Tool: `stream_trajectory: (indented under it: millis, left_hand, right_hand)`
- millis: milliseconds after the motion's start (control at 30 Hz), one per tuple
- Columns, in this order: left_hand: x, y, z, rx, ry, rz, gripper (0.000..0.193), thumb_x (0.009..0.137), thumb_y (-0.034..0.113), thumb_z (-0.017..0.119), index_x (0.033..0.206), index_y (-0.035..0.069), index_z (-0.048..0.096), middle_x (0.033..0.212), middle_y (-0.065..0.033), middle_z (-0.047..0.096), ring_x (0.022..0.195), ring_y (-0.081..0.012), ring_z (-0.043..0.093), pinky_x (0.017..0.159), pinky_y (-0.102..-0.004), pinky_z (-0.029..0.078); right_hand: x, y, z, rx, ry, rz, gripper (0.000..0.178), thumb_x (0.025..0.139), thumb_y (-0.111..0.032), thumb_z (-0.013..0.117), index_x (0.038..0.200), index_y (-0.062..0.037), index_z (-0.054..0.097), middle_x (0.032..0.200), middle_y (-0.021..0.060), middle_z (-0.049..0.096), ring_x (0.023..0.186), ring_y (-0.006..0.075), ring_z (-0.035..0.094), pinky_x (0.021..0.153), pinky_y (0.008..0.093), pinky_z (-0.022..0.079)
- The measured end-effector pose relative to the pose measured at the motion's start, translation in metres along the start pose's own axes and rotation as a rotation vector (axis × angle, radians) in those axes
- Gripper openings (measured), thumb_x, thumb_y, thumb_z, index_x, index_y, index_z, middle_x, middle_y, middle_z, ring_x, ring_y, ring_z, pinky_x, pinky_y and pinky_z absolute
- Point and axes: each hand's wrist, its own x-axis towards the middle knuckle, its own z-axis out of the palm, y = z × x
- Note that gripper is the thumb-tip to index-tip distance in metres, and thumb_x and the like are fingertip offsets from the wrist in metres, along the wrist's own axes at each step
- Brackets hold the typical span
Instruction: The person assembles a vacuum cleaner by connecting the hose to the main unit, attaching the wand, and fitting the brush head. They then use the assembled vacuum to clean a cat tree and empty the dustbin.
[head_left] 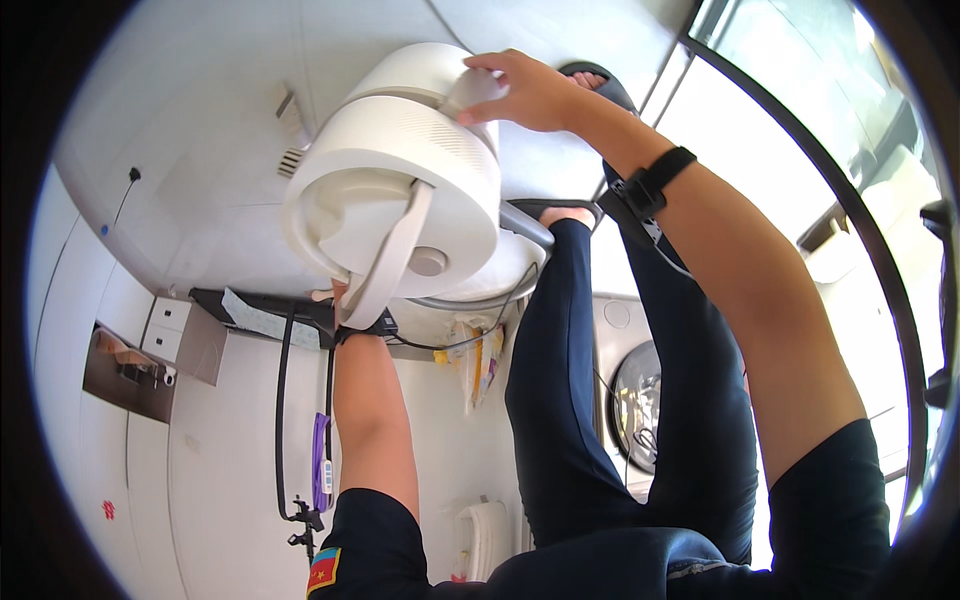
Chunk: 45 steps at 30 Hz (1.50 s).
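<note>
A large white round appliance point(400, 150) with a band of fine vent slots, a round knob and a curved white handle point(390, 255) fills the upper middle. Its kind is unclear. My right hand point(530, 92) is at its upper right side, with thumb and fingers closed around a whitish piece point(474, 92), blurred, beside the groove in the body. Under the appliance's lower left rim is my left hand point(341, 292), mostly hidden behind the handle. The few fingers that show are bent against the rim.
Behind the appliance lies a round white part with a grey rim point(480, 303). A cable point(500, 325) runs beside it. My feet point(566, 215) are close on the right. A washing machine point(637, 410) shows between my legs; white cabinets point(75, 290) line the left.
</note>
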Motion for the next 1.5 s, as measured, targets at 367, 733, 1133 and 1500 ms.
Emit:
stream_trajectory:
  millis: [367, 733, 1133, 1500]
  left_hand:
    - [-0.017, -0.004, -0.002, -0.118, 0.051, 0.012, 0.041, 0.084, 0.008, 0.061, 0.124, 0.003, 0.055, 0.119, -0.0084, 0.061, 0.107, -0.0220, 0.060, 0.091, -0.0359, 0.049]
    - [-0.012, -0.013, 0.004, -0.280, 0.108, 0.000, 0.044, 0.083, 0.006, 0.062, 0.126, 0.004, 0.054, 0.121, -0.0081, 0.060, 0.109, -0.0220, 0.059, 0.093, -0.0360, 0.049]
    - [0.010, -0.009, -0.015, -0.421, -0.414, 0.075, 0.067, 0.067, -0.003, 0.063, 0.132, 0.010, 0.049, 0.133, -0.0099, 0.048, 0.127, -0.0244, 0.044, 0.109, -0.0396, 0.034]
    - [0.022, -0.040, -0.013, -0.471, -0.393, 0.242, 0.077, 0.076, 0.005, 0.074, 0.144, 0.006, 0.038, 0.128, -0.0142, 0.049, 0.113, -0.0230, 0.055, 0.102, -0.0349, 0.045]
  right_hand:
    - [-0.006, -0.015, 0.001, -0.094, -0.007, -0.051, 0.077, 0.083, -0.045, 0.070, 0.140, -0.0010, 0.044, 0.137, 0.0219, 0.051, 0.127, 0.0347, 0.048, 0.107, 0.0383, 0.038]
    - [-0.013, -0.023, 0.003, 0.116, -0.109, -0.007, 0.069, 0.087, -0.038, 0.066, 0.146, -0.0122, 0.039, 0.127, 0.0108, 0.056, 0.110, 0.0216, 0.054, 0.102, 0.0363, 0.040]
    - [-0.006, -0.030, -0.001, 0.686, -0.283, 0.098, 0.069, 0.084, -0.021, 0.065, 0.144, -0.0036, 0.035, 0.135, 0.0113, 0.048, 0.125, 0.0248, 0.047, 0.105, 0.0419, 0.038]
    - [0.011, -0.001, -0.028, 0.619, -0.276, 0.413, 0.061, 0.091, -0.046, 0.053, 0.128, 0.0020, 0.052, 0.115, 0.0144, 0.064, 0.103, 0.0265, 0.063, 0.088, 0.0376, 0.054]
